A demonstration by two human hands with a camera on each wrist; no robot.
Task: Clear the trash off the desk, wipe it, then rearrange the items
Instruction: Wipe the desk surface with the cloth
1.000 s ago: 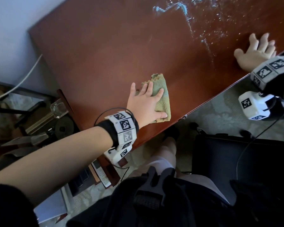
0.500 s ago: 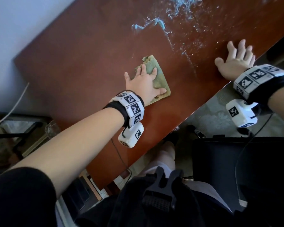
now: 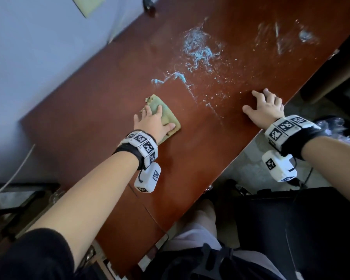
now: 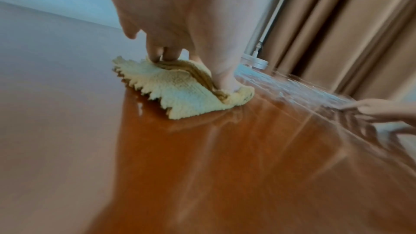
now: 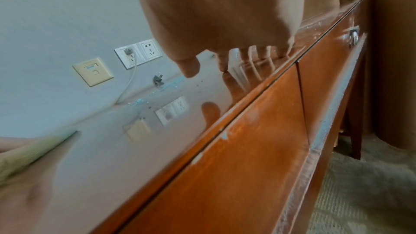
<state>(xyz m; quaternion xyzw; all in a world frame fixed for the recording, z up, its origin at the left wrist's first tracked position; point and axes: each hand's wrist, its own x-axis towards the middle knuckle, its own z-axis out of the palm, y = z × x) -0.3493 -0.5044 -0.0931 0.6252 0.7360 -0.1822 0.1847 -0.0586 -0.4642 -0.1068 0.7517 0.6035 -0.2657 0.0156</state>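
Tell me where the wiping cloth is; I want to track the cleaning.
In the head view, the green cloth lies on the desk under the left hand, left of the blue-white residue.

Folded yellow-green cloth (image 3: 165,116) lies flat on the residue-streaked desk (image 3: 101,93).

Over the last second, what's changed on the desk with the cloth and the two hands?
The left hand has pushed the green cloth away from the near edge, toward the blue-white smear. No grasp or release. The right hand stays planted at the desk's near edge, and the smear is not yet wiped.
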